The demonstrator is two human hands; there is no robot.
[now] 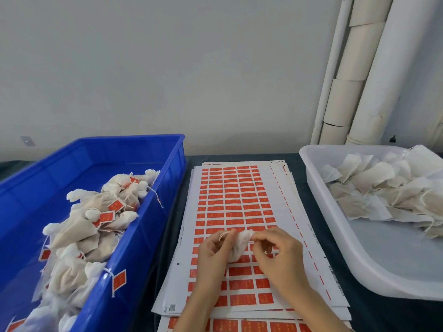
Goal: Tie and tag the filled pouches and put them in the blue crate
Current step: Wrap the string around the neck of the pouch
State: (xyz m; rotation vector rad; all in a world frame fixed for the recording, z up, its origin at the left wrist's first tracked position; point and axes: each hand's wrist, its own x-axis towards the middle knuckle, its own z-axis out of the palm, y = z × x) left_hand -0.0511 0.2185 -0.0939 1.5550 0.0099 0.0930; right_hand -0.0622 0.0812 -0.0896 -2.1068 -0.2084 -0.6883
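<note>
Both hands working over the middle of the bench, on one small white filled fabric pouch held just above the stack of white sheets of red rectangular sticker tags. Left hand is curling round the pouch's left side, its fingers pinching a thin white string at the pouch neck. Right hand is meeting it from the right, its fingers pinching the gathered top of the pouch and the string end; both sets of fingers are closed on the pouch and string, none spread open. Whether the knot is finished, cannot tell

Blue plastic rectangular crate is sitting on the left of the bench, just beside the sheets, holding a heap of tied white pouches with small red paper tags on strings. One red tag is hanging over the crate's near right rim on the outside.

White translucent plastic tray is sitting on the right, near the sheets but apart from them, holding a pile of flat untied pouches.

Dark cloth-covered bench is carrying everything. Pale grey wall is running behind, with cream-wrapped vertical pipes standing at the right rear corner behind the tray
</note>
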